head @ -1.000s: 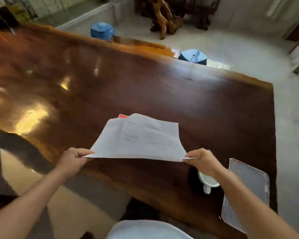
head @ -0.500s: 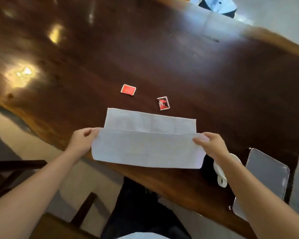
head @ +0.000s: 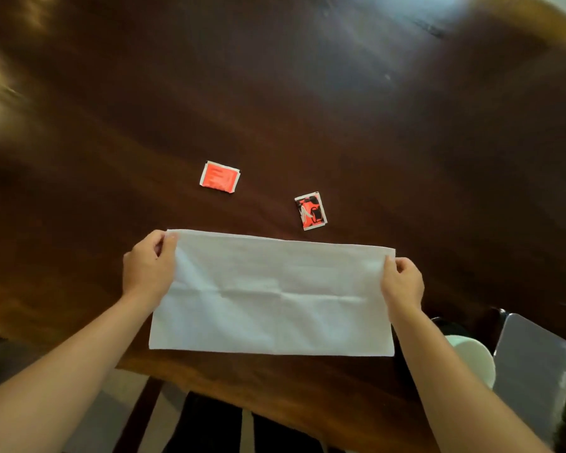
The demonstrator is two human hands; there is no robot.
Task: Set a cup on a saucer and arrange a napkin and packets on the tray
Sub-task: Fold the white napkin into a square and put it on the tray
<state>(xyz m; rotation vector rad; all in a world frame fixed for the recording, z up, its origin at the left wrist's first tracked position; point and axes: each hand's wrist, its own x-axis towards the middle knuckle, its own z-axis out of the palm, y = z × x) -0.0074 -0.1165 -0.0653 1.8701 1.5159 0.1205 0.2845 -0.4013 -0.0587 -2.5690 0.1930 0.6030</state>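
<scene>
Napkin (head: 272, 295), white and folded into a long rectangle, is spread on the dark wooden table (head: 406, 152) at lower centre of the frame. Its upper left corner is pinched by the left hand (head: 149, 268), its upper right corner by the right hand (head: 402, 282). Just above it, two red packets (head: 219, 176) (head: 310, 210) are seen lying apart. At the lower right, a white cup (head: 471, 358) is partly hidden beside a grey tray (head: 536, 371).

A dark glossy wooden tabletop (head: 373, 132) carries a folded white napkin (head: 275, 295) near its front edge. Beyond the napkin lie two red packets (head: 219, 176) (head: 310, 210), apart. A grey tray (head: 536, 371) and a white cup (head: 474, 358) sit at right.
</scene>
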